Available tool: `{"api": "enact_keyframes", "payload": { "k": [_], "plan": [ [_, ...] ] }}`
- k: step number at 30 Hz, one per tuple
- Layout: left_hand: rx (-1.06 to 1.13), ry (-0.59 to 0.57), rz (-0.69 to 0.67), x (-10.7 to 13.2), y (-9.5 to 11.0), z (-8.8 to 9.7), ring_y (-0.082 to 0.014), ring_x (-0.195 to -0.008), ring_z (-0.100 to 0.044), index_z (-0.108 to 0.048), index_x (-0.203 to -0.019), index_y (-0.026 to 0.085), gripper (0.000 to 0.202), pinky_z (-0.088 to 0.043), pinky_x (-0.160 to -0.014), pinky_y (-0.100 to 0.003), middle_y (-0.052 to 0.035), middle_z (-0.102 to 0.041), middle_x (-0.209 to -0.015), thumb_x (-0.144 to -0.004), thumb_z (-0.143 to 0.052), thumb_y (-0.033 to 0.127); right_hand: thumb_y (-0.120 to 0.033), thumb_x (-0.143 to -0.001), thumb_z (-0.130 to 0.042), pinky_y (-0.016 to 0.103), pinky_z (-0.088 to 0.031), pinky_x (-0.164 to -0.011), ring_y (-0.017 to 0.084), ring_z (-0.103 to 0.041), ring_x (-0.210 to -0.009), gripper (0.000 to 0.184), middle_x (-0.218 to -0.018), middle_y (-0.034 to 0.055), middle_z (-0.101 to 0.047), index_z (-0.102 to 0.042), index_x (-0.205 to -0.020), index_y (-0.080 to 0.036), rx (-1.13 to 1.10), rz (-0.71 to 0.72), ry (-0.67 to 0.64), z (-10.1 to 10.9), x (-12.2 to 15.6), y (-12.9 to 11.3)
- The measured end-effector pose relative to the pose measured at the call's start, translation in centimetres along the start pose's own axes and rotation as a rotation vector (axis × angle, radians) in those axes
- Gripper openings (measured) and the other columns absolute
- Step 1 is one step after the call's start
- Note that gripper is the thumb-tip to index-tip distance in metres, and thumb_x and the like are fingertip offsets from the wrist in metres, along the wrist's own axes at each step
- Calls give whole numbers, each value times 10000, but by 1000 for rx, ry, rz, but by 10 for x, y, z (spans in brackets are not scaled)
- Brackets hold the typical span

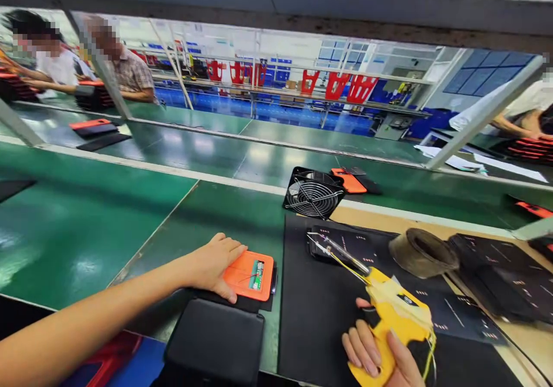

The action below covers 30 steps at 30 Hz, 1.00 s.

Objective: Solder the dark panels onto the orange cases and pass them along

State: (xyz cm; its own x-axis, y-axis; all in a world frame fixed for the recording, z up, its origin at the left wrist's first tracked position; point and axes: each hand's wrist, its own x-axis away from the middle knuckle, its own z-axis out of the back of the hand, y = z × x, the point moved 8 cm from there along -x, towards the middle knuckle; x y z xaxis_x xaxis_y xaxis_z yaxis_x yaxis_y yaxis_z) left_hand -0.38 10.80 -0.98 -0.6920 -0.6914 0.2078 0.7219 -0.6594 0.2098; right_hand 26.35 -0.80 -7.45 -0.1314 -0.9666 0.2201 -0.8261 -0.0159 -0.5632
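Observation:
My left hand (218,266) grips the left side of an orange plastic case (242,276), thumb along the near edge and fingers along the far one. A small green circuit board (257,274) with thin wires sits in the case's window. Under the case lies a black flat piece (261,305). In my right hand (363,346) is a yellow soldering gun (400,312), my fingers wrapped round its handle. Its metal tip points up and left, over a black panel (345,244) on the black mat (306,312), apart from the orange case.
A black fan with a wire guard (313,197) stands behind the mat. A brown tape-like roll (423,251) and more black panels (496,277) lie right. A stack of black covers (216,335) sits nearest me. A metal frame crosses above; several people work across the bench.

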Motion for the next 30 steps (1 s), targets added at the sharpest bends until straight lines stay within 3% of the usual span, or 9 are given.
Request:
{"api": "enact_keyframes", "payload": {
  "k": [1, 4, 7, 11, 13, 17, 25, 28, 30],
  "plan": [
    [7, 18, -17, 0, 4, 2, -313, -1140, -445, -397, -1326, 141, 920, -248, -1010, -405, -157, -483, -1278, -607, -695, 634, -362, -775, -679, 261, -326, -434, 114, -206, -396, 127, -469, -45, -369, -619, -801, -253, -40, 8, -34, -6, -1, 0],
    [29, 108, -87, 4, 19, 15, -277, -1104, -455, -494, -1227, 182, 712, -264, -979, -372, -113, -507, -1240, -686, -648, 620, -341, -807, -656, 252, -324, -440, 110, -190, -400, 190, -480, -48, -387, -631, -978, -260, -93, 13, -65, -15, -1, 0],
    [25, 133, -145, 8, 33, 21, -213, -934, -517, -591, -994, 200, 421, -332, -844, -300, -57, -596, -1041, -775, -600, 559, -356, -804, -653, 257, -320, -434, 114, -188, -405, 215, -480, -41, -394, -635, -990, -251, -88, 4, -76, -16, 0, 0],
    [-75, 86, -147, 6, 41, 13, -181, -808, -544, -589, -887, 188, 123, -337, -754, -286, -29, -625, -867, -862, -547, 300, -358, -806, -642, 263, -315, -426, 121, -176, -405, 193, -481, -38, -397, -636, -983, -282, -82, 24, -121, -15, 0, -1],
    [-106, 85, -143, 3, 42, 12, -172, -773, -540, -598, -850, 187, 137, -338, -737, -284, -22, -628, -817, -886, -468, 208, -365, -821, -627, 266, -322, -435, 125, -175, -413, 222, -489, -38, -397, -625, -1025, -279, -86, 23, -122, -13, -1, 0],
    [-61, 156, -187, -11, 51, 20, -155, -763, -529, -620, -832, 196, 230, -345, -740, -268, -12, -626, -788, -903, -402, 181, -357, -831, -621, 263, -321, -446, 126, -169, -424, 233, -497, -41, -393, -623, -1038, -249, -104, 48, -150, -15, 0, -2],
    [36, 223, -263, -72, 79, 37, -128, -761, -571, -624, -780, 187, 196, -356, -799, -257, 20, -649, -778, -785, -483, 51, -307, -825, -652, 242, -301, -449, 123, -182, -424, 166, -516, -62, -347, -633, -979, -250, -230, 201, -107, -19, 2, -15],
    [69, 301, -225, -98, 85, 55, -167, -889, -583, -631, -906, 180, 149, -378, -835, -276, -17, -664, -927, -818, -517, 145, -315, -841, -628, 232, -296, -446, 121, -167, -424, 136, -518, -72, -309, -638, -952, -235, -267, 244, -102, -19, 2, -18],
    [63, 323, -197, -117, 91, 64, -233, -1063, -533, -586, -1089, 161, 316, -375, -900, -331, -76, -614, -1137, -810, -594, 308, -320, -852, -613, 227, -294, -442, 121, -158, -425, 136, -522, -77, -284, -638, -946, -226, -284, 272, -93, -18, 2, -20]
  ]
}}
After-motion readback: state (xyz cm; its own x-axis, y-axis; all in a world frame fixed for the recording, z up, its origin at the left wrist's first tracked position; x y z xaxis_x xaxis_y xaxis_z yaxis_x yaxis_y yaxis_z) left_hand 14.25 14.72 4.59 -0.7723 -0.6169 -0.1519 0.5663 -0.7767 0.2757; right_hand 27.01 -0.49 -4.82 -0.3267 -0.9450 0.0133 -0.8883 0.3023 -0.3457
